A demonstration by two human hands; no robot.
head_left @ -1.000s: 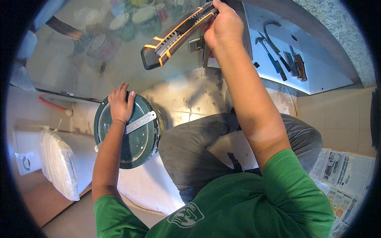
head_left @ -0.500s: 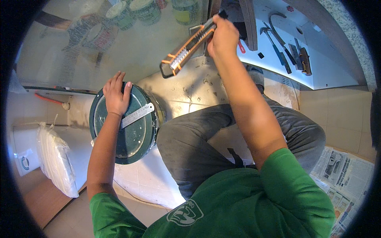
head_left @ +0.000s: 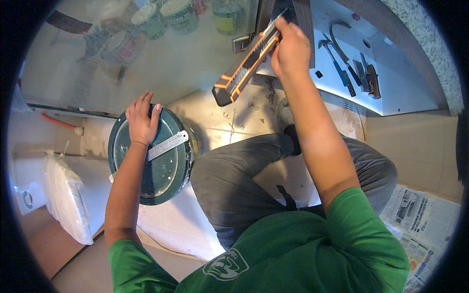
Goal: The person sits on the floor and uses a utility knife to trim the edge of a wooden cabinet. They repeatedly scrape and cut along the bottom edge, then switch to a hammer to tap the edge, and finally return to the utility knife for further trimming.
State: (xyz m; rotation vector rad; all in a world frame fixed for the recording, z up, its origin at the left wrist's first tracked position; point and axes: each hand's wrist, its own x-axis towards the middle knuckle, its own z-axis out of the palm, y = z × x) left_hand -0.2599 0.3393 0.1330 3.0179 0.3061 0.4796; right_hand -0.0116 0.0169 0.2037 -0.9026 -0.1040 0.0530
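Observation:
My left hand (head_left: 143, 118) lies with its fingers stretched out on the dark green lid (head_left: 163, 183) of a round bucket. A steel ruler (head_left: 170, 145) lies slantwise across that lid, one end running under my left wrist. Up by the cabinet opening, my right hand (head_left: 291, 49) is closed round the far end of a long black tool with orange edges (head_left: 246, 63). Silvery metal parts show along its middle; its exact kind is unclear. It hangs tilted in the air, its near end pointing down and left.
A hammer (head_left: 337, 63), a curved-handled tool (head_left: 342, 44) and a wooden hand plane (head_left: 373, 80) lie on the white cabinet shelf at right. Paint tubs (head_left: 178, 14) show behind the glass (head_left: 195, 58). Small curled bits litter the tiles; newspaper (head_left: 420, 215) lies at right, a wrapped white bundle (head_left: 68, 200) at left.
The black and orange tool has moved right and turned in my right hand, so a different side of it shows. My left hand stays on the lid. My foot shows more.

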